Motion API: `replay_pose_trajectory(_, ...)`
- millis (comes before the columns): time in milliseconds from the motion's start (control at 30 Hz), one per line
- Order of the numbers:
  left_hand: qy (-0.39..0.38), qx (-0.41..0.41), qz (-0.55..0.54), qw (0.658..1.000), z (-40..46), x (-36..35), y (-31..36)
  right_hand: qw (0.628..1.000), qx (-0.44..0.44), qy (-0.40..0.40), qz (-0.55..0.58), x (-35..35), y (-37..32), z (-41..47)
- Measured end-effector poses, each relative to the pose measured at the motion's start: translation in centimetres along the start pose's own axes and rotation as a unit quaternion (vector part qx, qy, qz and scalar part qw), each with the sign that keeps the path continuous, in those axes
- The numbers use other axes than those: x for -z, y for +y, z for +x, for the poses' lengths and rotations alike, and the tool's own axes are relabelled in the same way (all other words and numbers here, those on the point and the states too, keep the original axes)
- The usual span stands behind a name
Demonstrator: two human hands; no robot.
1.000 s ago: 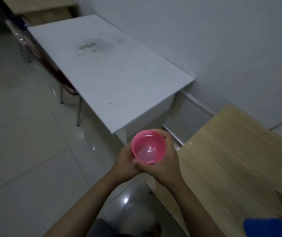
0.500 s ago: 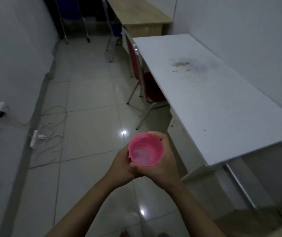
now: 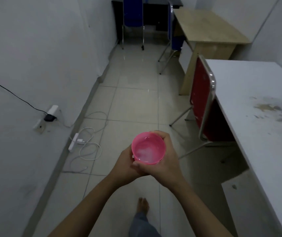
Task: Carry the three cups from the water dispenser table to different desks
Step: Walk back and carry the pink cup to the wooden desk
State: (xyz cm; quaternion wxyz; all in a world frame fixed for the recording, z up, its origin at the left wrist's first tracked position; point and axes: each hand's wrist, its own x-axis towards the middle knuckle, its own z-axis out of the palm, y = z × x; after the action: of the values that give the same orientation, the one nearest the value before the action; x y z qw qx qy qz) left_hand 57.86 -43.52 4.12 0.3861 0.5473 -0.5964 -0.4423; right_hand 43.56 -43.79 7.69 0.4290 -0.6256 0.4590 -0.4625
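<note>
While the person stood in the aisle, both the left hand (image 3: 125, 165) and right hand (image 3: 166, 161) clasped a pink plastic cup (image 3: 148, 147) holding liquid, upright above the tiled floor (image 3: 133, 103). Delivery looked unfinished: the white desk (image 3: 263, 106) and wooden desk (image 3: 208, 26) bore no cups.

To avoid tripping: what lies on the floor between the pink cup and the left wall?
In the head view, a white power strip and looped white cables.

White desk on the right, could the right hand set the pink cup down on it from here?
Probably yes. The white desk has bare top close beside the right hand, and nothing stands between them. The red chair sits farther ahead. Both hands hold the pink cup, so the left hand must let go.
</note>
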Motion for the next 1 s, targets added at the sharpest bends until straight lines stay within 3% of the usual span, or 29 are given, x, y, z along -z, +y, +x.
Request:
replay_pose_trajectory(400,0.062,-0.010,0.030,0.998,26.8,9.2,-0.2,0.996,0.028,-0.079,0.007,-2.5,3.3,29.9)
replay_pose_trajectory(1000,0.003,-0.040,0.012,0.999,72.7,23.5,-1.8,1.000,0.005,-0.024,0.002,-5.9,9.6,76.1)
